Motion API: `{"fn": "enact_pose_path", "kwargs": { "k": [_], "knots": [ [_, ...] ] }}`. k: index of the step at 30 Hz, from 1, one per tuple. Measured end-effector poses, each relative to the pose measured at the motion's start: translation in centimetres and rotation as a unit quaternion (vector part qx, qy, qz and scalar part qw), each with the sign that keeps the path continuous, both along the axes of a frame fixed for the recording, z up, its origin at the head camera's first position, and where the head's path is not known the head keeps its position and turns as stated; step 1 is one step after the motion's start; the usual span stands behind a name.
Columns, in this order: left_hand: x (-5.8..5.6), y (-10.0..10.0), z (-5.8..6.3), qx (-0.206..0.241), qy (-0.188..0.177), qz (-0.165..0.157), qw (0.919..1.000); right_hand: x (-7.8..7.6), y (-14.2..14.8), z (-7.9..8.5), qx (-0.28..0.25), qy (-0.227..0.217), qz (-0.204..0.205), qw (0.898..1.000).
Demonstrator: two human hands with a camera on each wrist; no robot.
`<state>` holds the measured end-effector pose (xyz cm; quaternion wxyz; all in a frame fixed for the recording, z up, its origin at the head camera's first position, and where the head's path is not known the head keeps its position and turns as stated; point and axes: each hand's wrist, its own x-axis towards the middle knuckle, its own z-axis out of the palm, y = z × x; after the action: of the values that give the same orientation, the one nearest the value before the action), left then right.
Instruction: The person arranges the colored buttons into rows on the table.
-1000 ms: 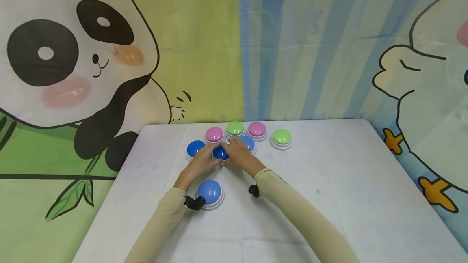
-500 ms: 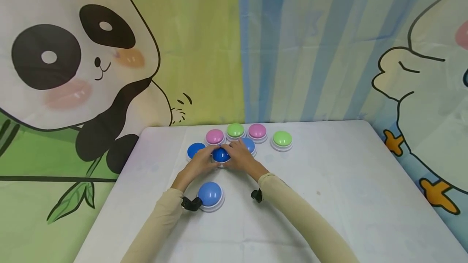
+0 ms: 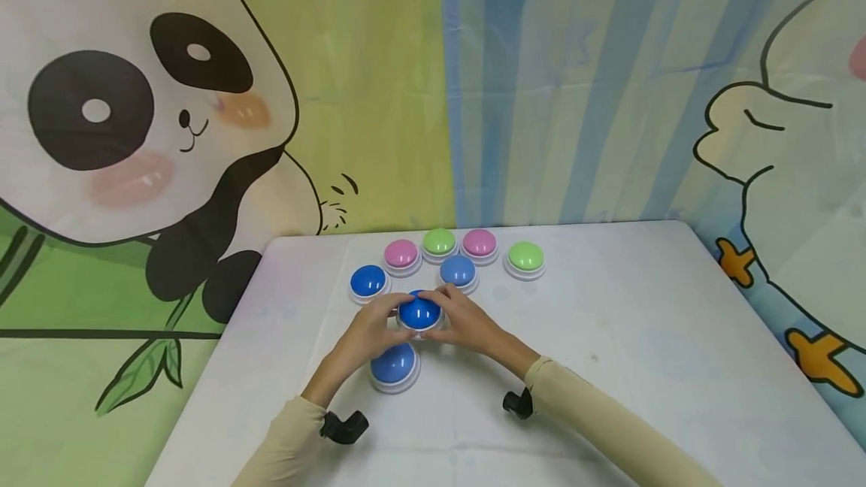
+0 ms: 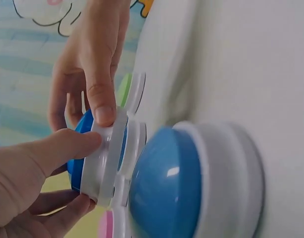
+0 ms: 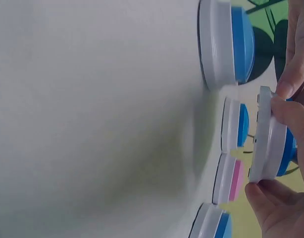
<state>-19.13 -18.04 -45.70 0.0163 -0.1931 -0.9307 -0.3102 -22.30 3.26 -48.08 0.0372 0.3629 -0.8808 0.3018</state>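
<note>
Both hands hold a dark blue dome push button (image 3: 419, 313) with a white round base. My left hand (image 3: 368, 331) grips its left side, thumb on the near edge and fingers around the far side. From the right, my right hand (image 3: 470, 323) grips it in the same way. In the right wrist view the white base (image 5: 270, 139) is raised off the table, its underside showing. Close in front of the hands sits a lighter blue push button (image 3: 394, 364), large in the left wrist view (image 4: 167, 183).
Behind the hands stand a dark blue button (image 3: 368, 281), a light blue button (image 3: 458, 271), two pink buttons, one at the left (image 3: 401, 254), and two green buttons, one at the far right (image 3: 525, 256). A cartoon cloth backdrop (image 3: 379, 96) rises behind the white table (image 3: 609, 397).
Both hands have lifted the dark blue button and brought it toward the person, away from the back group. The light blue button behind now shows fully.
</note>
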Motion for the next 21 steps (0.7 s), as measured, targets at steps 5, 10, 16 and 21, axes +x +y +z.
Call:
{"fn": "enact_pose_path", "kwargs": {
  "k": [5,10,16,21],
  "knots": [
    [1.0,0.6,0.0,-0.01,0.031,-0.003,0.9995,1.0,0.6,0.4,0.002,-0.001,-0.006,1.0],
    [0.6,1.7,0.4,0.015,0.047,-0.012,0.9987,1.3,1.7,1.3,-0.027,-0.008,-0.012,1.0],
    [-0.1,4.8,0.6,0.028,0.042,-0.079,0.9955,2.7,5.2,1.3,-0.067,-0.025,-0.069,0.995],
    [-0.4,7.3,0.5,0.034,0.058,-0.091,0.9936,3.1,7.6,1.5,-0.062,-0.009,-0.082,0.995]
  ]
}}
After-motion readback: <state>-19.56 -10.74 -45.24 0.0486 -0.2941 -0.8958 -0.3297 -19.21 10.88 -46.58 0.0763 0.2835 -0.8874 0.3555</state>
